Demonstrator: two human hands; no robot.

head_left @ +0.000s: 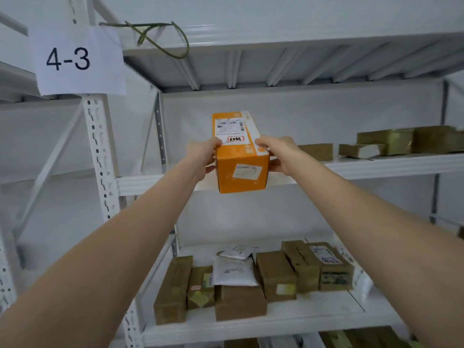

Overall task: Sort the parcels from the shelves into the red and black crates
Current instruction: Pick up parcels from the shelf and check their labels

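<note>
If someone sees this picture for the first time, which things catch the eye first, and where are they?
The bright orange box stands out in the centre, gripped on its sides by the left hand and the right hand in front of the middle shelf. At upper left hangs a white sign reading 4-3, and brown parcels crowd the lower shelf.

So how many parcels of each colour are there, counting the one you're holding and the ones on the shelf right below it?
Orange box, held by the left hand and right hand: 1
Brown boxes on the lower shelf: 6
White bags lying on them: 2
Total: 9
One blurry white shape at that shelf's right end is not counted.
</note>
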